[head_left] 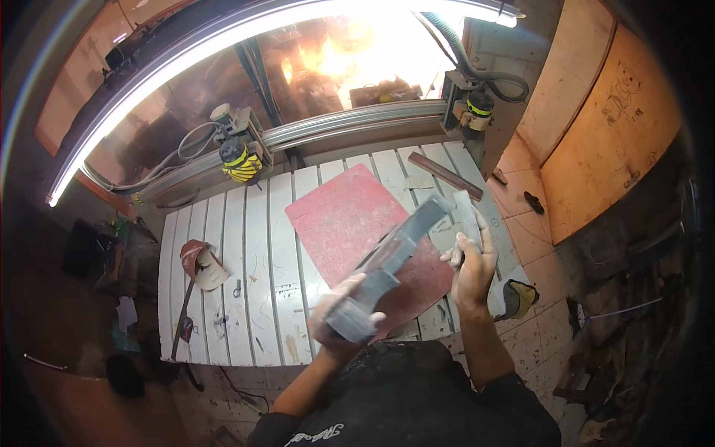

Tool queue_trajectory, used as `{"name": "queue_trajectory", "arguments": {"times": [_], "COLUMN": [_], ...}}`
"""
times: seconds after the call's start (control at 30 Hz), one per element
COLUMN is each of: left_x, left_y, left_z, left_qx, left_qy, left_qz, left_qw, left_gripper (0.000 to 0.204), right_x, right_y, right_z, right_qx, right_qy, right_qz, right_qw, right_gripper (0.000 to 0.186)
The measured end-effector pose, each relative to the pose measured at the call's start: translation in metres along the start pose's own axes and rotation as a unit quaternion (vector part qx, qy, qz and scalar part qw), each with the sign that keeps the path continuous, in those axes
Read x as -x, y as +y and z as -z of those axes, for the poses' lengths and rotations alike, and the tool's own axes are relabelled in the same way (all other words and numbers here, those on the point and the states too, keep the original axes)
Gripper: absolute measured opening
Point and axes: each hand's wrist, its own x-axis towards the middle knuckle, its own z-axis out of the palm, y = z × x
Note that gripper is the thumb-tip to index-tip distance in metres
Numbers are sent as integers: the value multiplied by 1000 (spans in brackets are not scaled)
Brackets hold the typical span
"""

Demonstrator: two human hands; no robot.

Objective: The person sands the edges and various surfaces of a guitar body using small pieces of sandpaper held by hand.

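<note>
My left hand (328,324) is closed around the lower end of a long grey block-shaped workpiece (402,249) with stepped, notched sides. The workpiece slants up to the right above a red square mat (346,205), and its outline is slightly blurred. In my right hand (477,272) is a pale grey flat strip (465,212), upright and pinched between thumb and fingers beside the workpiece's far end. Whether the strip touches the workpiece I cannot tell. Pale dust coats the fingers of both hands.
The mat lies on a white slatted table (253,298). A brown bar (445,175) lies at its far right, a red-and-cream cap (203,264) at the left. Two black-and-yellow machine heads (240,160) hang from a metal rail (350,123). A grey-and-olive object (518,298) sits at the right edge.
</note>
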Motion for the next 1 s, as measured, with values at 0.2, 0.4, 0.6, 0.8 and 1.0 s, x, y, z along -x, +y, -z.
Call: {"name": "queue_trajectory", "arguments": {"times": [0.2, 0.4, 0.6, 0.8, 1.0], "left_x": [42, 80, 35, 11, 66], "left_y": [-29, -47, -58, -79, -113], "left_z": [-11, -21, -3, 51, 138], "left_qx": [-31, -94, -80, -57, -141], "left_qy": [-332, -384, -364, -261, -161], "left_qz": [64, -37, -17, 138, 307], "left_qw": [941, 918, 928, 954, 927], "left_gripper": [64, 57, 54, 42, 52], "right_x": [26, 18, 3, -13, -27], "right_y": [18, 55, 98, 167, 177], "right_z": [-2, 111, 156, 127, 55], "right_qx": [-61, -176, -314, -294, -233], "right_qy": [284, 301, 271, 196, 52], "right_qz": [26, -99, -183, -400, -424], "right_qw": [957, 932, 891, 846, 874], "right_gripper": [48, 42, 31, 30, 36]}}
